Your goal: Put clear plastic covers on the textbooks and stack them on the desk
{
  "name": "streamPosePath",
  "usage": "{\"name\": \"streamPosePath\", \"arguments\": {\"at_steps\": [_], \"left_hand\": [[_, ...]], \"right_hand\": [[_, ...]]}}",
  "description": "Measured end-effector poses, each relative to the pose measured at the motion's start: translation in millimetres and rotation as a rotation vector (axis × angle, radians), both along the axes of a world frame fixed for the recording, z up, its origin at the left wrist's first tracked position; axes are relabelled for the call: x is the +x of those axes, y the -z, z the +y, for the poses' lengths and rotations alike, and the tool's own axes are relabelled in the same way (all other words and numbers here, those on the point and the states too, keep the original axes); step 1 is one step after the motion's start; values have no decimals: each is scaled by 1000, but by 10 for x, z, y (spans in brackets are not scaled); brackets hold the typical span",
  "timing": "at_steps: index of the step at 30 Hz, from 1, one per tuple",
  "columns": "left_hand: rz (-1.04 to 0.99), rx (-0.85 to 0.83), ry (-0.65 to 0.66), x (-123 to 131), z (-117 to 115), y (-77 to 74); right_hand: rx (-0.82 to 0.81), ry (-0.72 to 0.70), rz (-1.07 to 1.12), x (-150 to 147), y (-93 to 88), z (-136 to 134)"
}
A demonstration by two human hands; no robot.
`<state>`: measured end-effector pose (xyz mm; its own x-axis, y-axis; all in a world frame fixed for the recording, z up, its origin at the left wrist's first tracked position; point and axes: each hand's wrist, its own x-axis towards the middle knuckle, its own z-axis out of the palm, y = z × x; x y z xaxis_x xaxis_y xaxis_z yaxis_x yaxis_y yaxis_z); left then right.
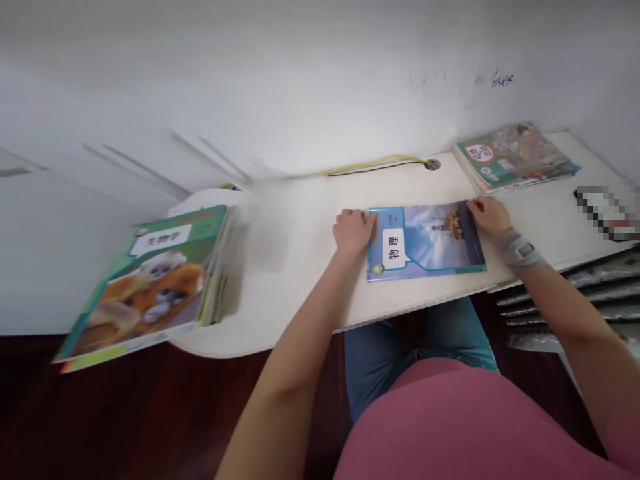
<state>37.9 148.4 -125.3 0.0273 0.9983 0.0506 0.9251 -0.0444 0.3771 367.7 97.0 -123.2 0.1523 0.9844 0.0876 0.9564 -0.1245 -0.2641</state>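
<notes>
On the white desk, the left hand and right hand reach forward, gripping opposite edges of a thin blue physics textbook.

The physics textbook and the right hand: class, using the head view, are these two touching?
Touching. The head view shows the right hand with its fingers on the upper right corner of the physics textbook, no gap between them.

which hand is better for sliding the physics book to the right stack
Right, probably: the right hand rests on the physics textbook nearest the book stack; the left hand sits farther.
</notes>
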Motion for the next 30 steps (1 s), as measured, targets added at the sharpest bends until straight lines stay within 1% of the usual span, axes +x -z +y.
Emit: {"name": "streamPosePath", "arguments": {"at_steps": [3, 6, 8, 12, 16, 18, 21, 23, 25, 27, 28, 30], "left_hand": [[-118, -77, -65, 164, 228, -23], [-133, -77, -88, 270, 342, -6], [-79, -30, -91, 288, 328, 17], [102, 96, -69, 227, 176, 70], [193, 121, -138, 114, 53, 97], [210, 101, -149, 81, 31, 64], [266, 95, -95, 128, 3, -84], [325, 128, -32, 257, -52, -221], [362, 137, 51, 458, -151, -323], [354, 60, 163, 680, -276, -338], [333, -6, 210, 778, -336, -307], [284, -77, 241, 914, -434, -191]], "right_hand": [[-42, 47, 86, -87, -22, 243], [-7, 88, 69, -197, -7, 324], [15, 95, 20, -278, 19, 323], [46, 64, -85, -475, 90, 365], [55, 27, -112, -610, 156, 490], [71, 13, -93, -622, 170, 531], [85, 4, -66, -613, 160, 542], [87, -2, -64, -614, 145, 528], [93, -11, -68, -617, 136, 511], [98, -24, -73, -601, 131, 503], [96, -31, -75, -581, 125, 503], [77, -53, -73, -524, 89, 508]]}}
